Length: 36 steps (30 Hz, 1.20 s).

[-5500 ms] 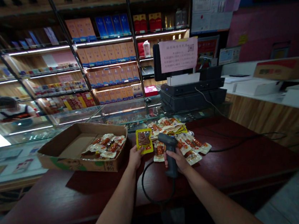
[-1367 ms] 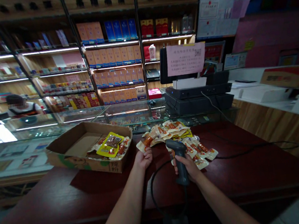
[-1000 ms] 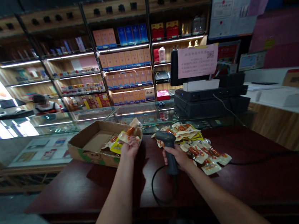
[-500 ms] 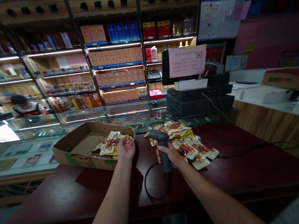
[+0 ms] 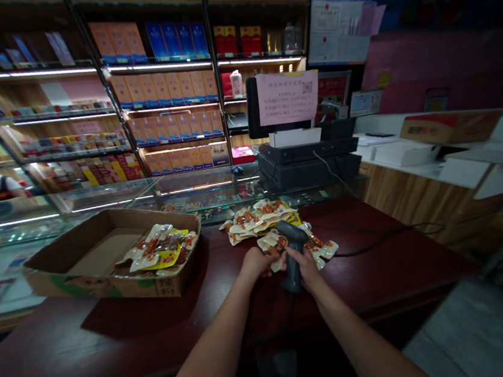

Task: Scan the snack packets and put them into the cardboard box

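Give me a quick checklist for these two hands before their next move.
1. Handheld scanner held in the right hand: ok.
2. Left hand at a packet: ok.
3. That packet firmly gripped: cannot tell; fingertips partly hidden.
4. Cardboard box upright and open on top: ok.
5. All packets together: not ok; some lie in the box, others on the table.

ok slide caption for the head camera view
Right hand grips a handheld scanner, left hand at the snack packets, open cardboard box to the left.
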Motion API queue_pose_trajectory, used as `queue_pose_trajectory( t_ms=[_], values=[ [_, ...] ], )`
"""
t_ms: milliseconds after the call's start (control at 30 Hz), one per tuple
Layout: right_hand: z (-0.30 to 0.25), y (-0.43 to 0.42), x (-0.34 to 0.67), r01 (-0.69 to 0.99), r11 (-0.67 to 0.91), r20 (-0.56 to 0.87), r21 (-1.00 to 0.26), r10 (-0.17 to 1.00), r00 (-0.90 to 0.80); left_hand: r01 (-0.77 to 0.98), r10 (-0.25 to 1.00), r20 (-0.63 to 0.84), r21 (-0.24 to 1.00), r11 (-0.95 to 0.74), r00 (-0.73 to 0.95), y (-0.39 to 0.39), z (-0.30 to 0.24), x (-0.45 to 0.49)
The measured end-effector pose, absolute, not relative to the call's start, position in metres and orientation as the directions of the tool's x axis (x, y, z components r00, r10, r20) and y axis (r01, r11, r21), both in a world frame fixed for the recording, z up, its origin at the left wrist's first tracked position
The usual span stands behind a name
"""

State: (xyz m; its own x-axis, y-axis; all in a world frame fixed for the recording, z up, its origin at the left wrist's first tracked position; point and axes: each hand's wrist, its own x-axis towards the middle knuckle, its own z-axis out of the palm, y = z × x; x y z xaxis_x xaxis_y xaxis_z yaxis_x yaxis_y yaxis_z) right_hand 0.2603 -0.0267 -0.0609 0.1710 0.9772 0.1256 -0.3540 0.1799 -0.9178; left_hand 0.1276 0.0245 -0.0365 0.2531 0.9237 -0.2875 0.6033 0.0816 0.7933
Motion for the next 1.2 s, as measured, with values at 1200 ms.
queue_pose_trajectory(
  t_ms=[1200],
  values=[
    [-0.058,-0.038,0.256,-0.413,0.013,0.058,-0.911,0.994,-0.096,0.211,0.973,0.22,0.957,-0.201,-0.071,0.047,-0.083,0.031]
  ],
)
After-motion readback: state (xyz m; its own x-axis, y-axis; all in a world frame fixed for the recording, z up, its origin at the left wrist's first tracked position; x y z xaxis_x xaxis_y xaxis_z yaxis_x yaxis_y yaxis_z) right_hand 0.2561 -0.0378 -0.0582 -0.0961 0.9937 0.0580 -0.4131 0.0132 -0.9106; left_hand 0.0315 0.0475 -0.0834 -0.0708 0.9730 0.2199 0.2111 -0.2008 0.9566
